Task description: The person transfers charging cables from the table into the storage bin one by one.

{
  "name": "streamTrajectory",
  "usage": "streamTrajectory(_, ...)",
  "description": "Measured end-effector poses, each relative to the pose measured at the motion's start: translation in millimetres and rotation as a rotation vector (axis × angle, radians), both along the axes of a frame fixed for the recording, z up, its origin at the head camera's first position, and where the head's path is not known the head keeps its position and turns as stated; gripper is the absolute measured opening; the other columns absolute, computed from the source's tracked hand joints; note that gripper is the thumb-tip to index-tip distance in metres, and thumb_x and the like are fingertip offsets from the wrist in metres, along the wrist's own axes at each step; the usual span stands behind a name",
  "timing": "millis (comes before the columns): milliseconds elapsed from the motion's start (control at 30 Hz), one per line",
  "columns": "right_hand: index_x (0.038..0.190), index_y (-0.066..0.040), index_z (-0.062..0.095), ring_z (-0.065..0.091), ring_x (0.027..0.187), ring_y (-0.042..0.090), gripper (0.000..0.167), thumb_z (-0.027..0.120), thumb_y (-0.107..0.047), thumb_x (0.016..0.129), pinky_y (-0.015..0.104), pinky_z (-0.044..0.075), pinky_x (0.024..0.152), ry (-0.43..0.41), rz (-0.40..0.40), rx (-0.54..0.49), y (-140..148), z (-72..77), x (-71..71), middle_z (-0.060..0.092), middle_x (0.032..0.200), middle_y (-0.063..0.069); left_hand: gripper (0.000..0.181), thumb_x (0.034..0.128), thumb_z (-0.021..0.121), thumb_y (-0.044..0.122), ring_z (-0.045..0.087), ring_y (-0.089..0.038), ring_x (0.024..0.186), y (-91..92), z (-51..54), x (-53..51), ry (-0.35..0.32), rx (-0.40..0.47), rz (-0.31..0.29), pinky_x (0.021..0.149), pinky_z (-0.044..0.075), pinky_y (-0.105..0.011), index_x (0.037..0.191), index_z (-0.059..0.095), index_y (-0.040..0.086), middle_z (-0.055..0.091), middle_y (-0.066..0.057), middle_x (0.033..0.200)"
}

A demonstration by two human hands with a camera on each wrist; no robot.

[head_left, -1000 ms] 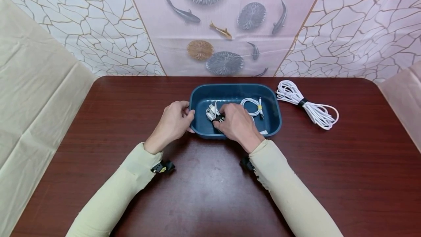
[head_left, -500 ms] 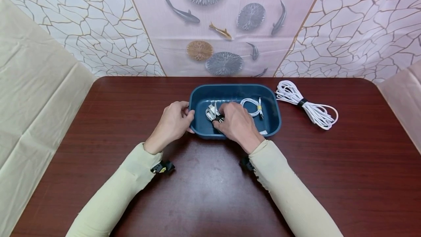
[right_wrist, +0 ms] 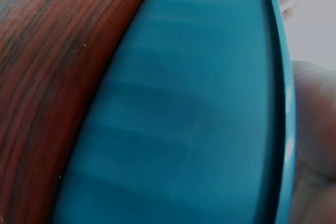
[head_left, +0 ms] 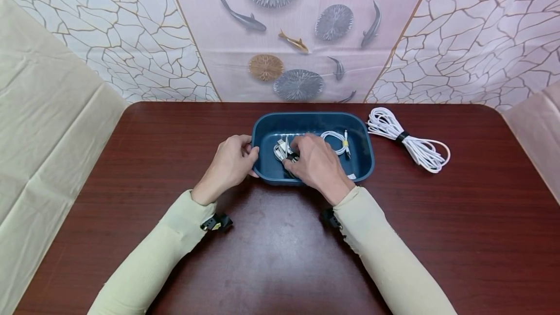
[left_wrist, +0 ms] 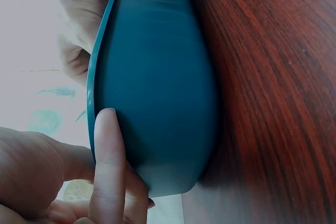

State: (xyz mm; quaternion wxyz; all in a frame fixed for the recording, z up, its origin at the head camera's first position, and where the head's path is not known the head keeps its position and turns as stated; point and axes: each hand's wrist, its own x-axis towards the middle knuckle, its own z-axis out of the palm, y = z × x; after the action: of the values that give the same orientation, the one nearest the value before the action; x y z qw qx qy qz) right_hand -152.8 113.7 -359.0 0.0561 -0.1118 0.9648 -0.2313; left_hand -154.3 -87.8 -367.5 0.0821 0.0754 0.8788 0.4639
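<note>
A dark blue plastic bin [head_left: 312,179] stands on the table with cables inside. My left hand [head_left: 229,163] grips its left end, thumb over the rim and fingers against the outer wall, as the left wrist view shows. My right hand [head_left: 316,162] reaches down into the bin. Its thumb and fingers pinch a white cable bundle [head_left: 282,150] with a black strap, lying in the left half. Most fingertips are hidden behind the hand. Right of this hand, a coiled white cable [head_left: 333,135] with a yellow tie lies on the bin floor. In the right wrist view the bin's wall hides the fingers.
A long white cable bundle [head_left: 409,141] with a black strap lies on the dark wooden table [head_left: 271,256], right of the bin. A small white piece [head_left: 352,176] shows by the bin's front right corner. A patterned cloth [head_left: 297,33] hangs behind the table.
My right hand has shifted very slightly within the bin, and its forearm a little to the right. The left hand keeps its hold on the bin's end.
</note>
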Motion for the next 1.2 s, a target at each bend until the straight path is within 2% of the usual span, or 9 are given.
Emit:
streamTrajectory(133,0.116,-0.004,0.073,0.065,0.093,0.025,0.038,0.077,-0.030,0.089,0.042,0.060,0.077,0.004,-0.002,0.002,0.9,2.2,0.0,0.070,0.106,0.011,0.026,0.1022,0.056,0.008,0.070,-0.013,0.055,-0.1,0.0,0.1,0.007,-0.001,-0.002,0.059,0.066,-0.037,0.122,0.064,-0.007,0.063,-0.016,0.088)
streamTrajectory(400,0.125,-0.004,0.070,0.067,0.107,0.027,0.045,0.077,-0.032,0.090,0.045,0.061,0.090,-0.025,-0.021,-0.020,5.3,10.2,0.6,0.069,0.118,0.013,0.026,0.1022,0.056,0.008,0.070,-0.013,0.055,0.2,0.3,0.6,0.006,0.002,-0.004,0.059,0.066,-0.038,0.122,0.063,-0.008,0.062,-0.016,0.088)
streamTrajectory(800,0.125,-0.002,0.069,0.068,0.105,0.027,0.046,0.076,-0.032,0.091,0.044,0.062,0.088,-0.001,0.003,-0.051,9.5,16.8,2.8,0.071,0.117,0.014,0.026,0.1027,0.055,0.008,0.070,-0.013,0.056,-0.6,0.3,0.2,0.009,-0.006,-0.009,0.059,0.065,-0.037,0.122,0.063,-0.008,0.063,-0.017,0.088)
streamTrajectory(1200,0.126,-0.005,0.068,0.069,0.106,0.027,0.044,0.075,-0.033,0.093,0.045,0.061,0.089,-0.010,0.007,-0.062,21.2,31.0,3.1,0.070,0.119,0.012,0.026,0.1030,0.054,0.008,0.071,-0.013,0.057,-1.1,-0.1,-0.1,0.011,-0.004,-0.010,0.060,0.066,-0.036,0.122,0.063,-0.009,0.063,-0.018,0.089)
